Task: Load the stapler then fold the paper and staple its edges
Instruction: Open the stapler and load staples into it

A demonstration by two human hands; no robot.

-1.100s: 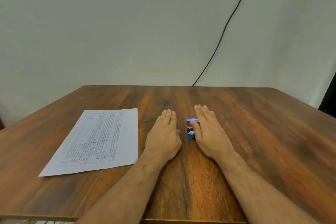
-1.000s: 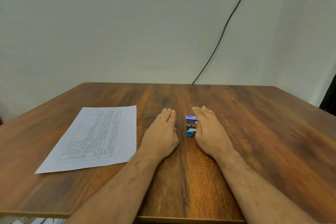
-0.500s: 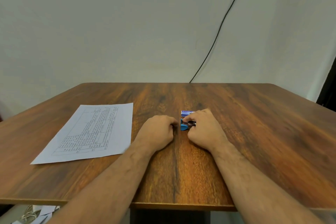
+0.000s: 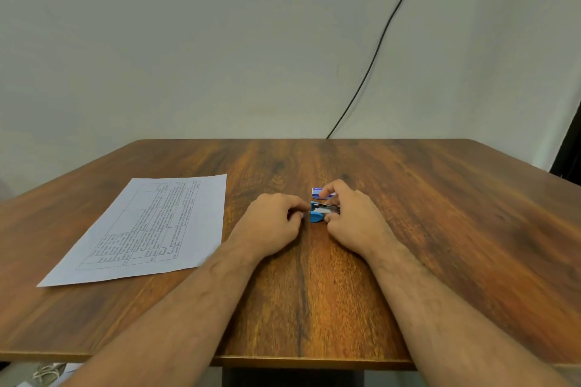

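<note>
- Table (image 4: 314, 308) — wooden, both forearms laid across the near edge.
- Paper (image 4: 147, 229) flat at left, unfolded, apart from the hands.
- Left hand (image 4: 270, 226) curled, fingertips at the stapler's end; whether they touch is unclear.
- Right hand (image 4: 352, 220) pinches the blue stapler (image 4: 320, 212), mid-table.
- Staple box (image 4: 319, 193) just behind.

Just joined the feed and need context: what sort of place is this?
Probably a plain desk setup in an office or home room: a wooden table against a bare wall, a printed paper sheet and a small blue stapler between the hands.
</note>
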